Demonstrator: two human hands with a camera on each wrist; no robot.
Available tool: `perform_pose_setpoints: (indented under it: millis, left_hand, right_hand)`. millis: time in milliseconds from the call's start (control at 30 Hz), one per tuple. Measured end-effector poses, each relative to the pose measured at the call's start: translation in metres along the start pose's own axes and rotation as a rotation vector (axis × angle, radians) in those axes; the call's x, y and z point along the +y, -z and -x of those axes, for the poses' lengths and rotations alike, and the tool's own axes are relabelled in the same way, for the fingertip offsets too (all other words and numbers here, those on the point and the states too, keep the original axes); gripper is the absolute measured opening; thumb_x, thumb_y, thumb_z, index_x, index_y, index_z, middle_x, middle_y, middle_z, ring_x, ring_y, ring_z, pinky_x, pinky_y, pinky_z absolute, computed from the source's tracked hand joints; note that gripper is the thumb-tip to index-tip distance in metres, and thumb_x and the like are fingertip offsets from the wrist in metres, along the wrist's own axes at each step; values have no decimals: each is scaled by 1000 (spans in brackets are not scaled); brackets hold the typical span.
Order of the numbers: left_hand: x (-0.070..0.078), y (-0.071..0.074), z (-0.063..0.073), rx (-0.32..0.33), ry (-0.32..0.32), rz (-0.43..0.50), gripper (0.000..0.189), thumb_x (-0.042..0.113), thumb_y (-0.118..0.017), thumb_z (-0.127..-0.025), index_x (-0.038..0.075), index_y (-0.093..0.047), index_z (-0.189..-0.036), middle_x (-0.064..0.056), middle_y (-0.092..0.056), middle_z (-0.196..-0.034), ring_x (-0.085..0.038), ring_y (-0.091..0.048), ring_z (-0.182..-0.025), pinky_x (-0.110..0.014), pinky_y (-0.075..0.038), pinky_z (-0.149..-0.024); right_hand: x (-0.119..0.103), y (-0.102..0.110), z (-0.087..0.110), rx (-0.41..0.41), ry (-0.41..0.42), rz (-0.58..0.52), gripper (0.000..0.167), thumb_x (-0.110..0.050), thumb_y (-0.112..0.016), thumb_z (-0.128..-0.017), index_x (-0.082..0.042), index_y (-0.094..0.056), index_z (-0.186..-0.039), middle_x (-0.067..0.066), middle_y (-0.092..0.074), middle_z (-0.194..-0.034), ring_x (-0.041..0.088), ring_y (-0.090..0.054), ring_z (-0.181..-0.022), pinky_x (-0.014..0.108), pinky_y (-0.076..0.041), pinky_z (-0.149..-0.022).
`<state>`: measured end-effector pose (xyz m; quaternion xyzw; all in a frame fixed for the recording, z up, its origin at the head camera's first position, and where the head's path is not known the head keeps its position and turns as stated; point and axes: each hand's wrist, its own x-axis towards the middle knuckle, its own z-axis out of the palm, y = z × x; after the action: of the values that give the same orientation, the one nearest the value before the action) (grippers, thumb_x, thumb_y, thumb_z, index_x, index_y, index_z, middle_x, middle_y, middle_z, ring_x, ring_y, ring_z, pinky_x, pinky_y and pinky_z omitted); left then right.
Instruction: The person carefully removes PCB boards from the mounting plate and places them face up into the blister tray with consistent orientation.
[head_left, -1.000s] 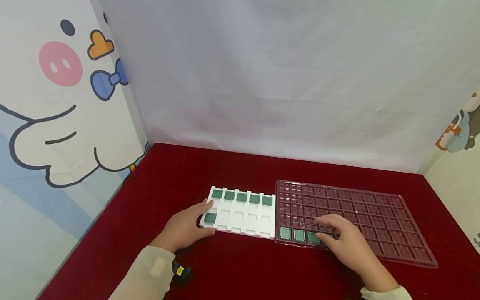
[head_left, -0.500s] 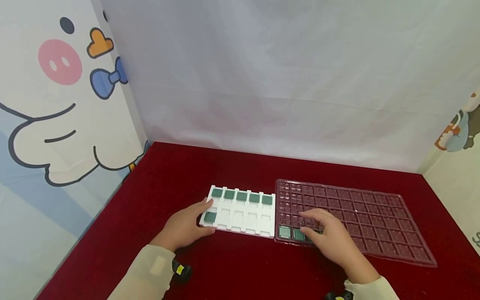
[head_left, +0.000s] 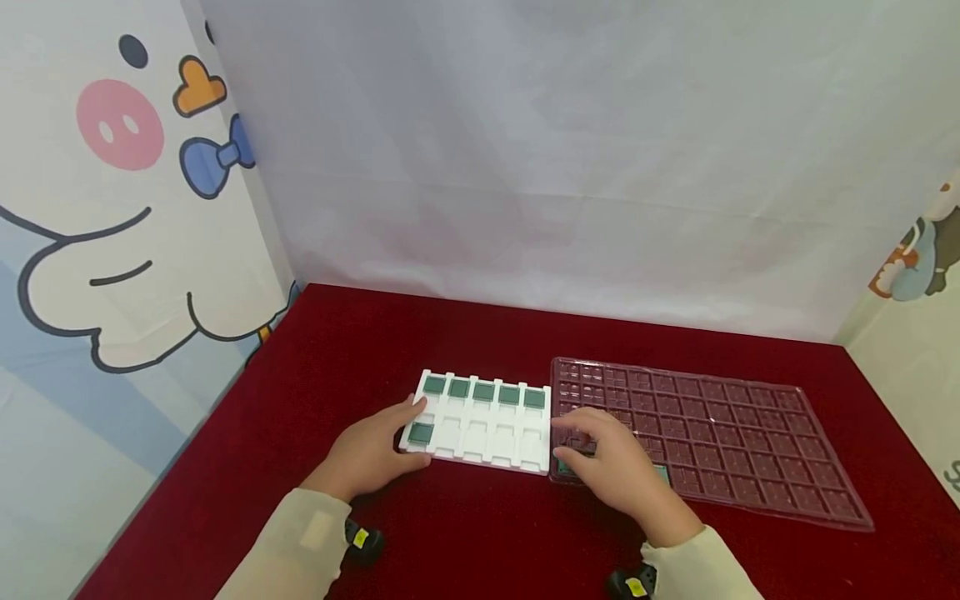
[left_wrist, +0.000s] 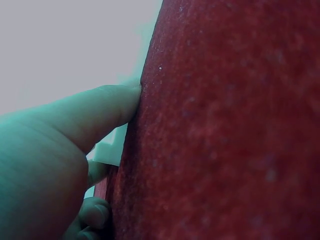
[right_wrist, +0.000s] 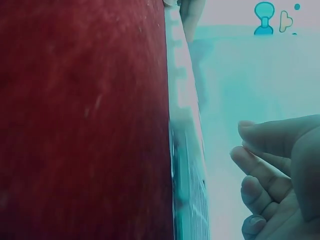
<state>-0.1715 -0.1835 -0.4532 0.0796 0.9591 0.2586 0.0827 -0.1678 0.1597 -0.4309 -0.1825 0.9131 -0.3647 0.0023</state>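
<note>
My left hand [head_left: 371, 450] grips the left end of a white tray [head_left: 476, 417], with the thumb at its near edge. Green square chips [head_left: 483, 392] fill the tray's far row, and one more chip [head_left: 421, 433] sits at the left of its near row. My right hand [head_left: 615, 467] hovers over the near-left corner of a clear plastic compartment tray [head_left: 750, 442]. Its thumb and fingers are apart and loosely bent, with nothing between them in the right wrist view. Beneath that hand, partly hidden, green chips [head_left: 662, 473] show in the clear tray's near row.
Both trays lie side by side on a red cloth-covered table [head_left: 480, 533]. Behind the table hangs a white curtain [head_left: 562, 167]. A cartoon-printed panel [head_left: 112, 208] stands on the left. Each wrist wears a small black device [head_left: 363, 542].
My right hand has travelled left along the clear tray's near row, from its fourth compartment to the left corner. My left hand and both trays have stayed in place.
</note>
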Motion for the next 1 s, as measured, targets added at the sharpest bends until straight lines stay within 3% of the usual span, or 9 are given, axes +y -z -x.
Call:
perform_pose_setpoints:
  millis: [367,600,1000]
  left_hand:
    - [1,1,0,-1,-5,-1,83,33,-82,-88,19,-43,-159,-6,-38,-164,-30,-42,-145,-54,-38,-114]
    - [1,0,-1,2,-9,-1,83,32,-83,-88,18,-44,-159,-7,-38,-164,-31,-43,-144,-54,-38,-114]
    - [0,-1,-1,7,-5,-1,83,33,-83,-87,18,-44,-158,-7,-39,-163,-31,-45,-143,-54,-40,-113]
  right_hand:
    - [-17,-17,-15,3,23,-4,30,-10,-79,-91,-11,-76,-121,3,-68,-126,27,-61,-118,51,-51,-100]
    - [-25,-28,-22,-28,37,-48,30,-9,-77,-92,-11,-76,-122,2,-68,-124,16,-55,-88,40,-50,-79]
    - [-42,-39,-36,-39,121,-52,31,-10,-77,-93,-9,-74,-124,1,-69,-123,16,-56,-87,37,-50,-76]
